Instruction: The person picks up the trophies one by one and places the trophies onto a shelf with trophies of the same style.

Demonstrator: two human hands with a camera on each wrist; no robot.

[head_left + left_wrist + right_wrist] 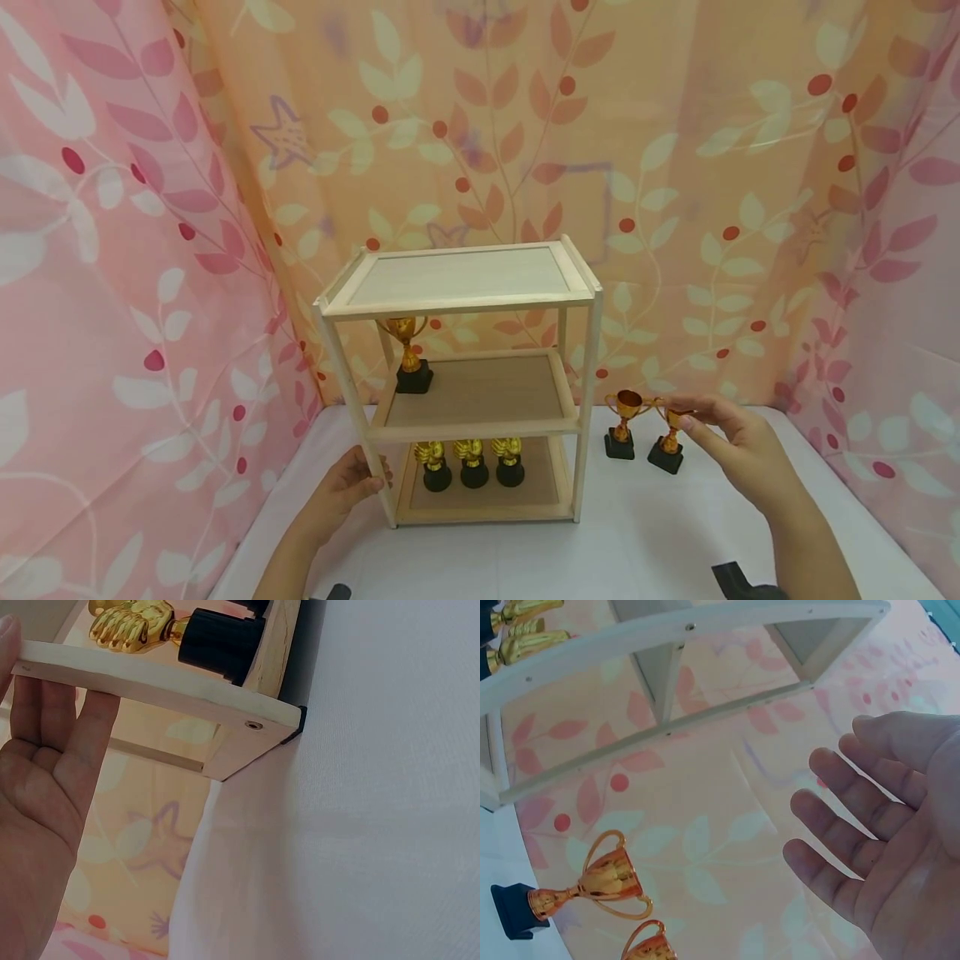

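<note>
A pale wooden three-tier shelf (480,432) stands on the white table. My left hand (337,492) holds its front left post (150,679), thumb on one side and fingers behind. On the middle tier, a gold trophy cup (408,358) with a black base stands at the left. The bottom tier holds three gold fist-shaped trophies (474,467) on round black bases. Right of the shelf are two trophy cups, a farther one (621,425) and a nearer one (665,454). My right hand (738,450) is beside the nearer cup; its fingers (840,874) look spread and hold nothing.
White cloth (480,567) covers the table around the shelf. Floral curtains hang behind, orange at the back (675,100) and pink at the left side (112,333). Dark objects (742,583) poke in at the bottom edge.
</note>
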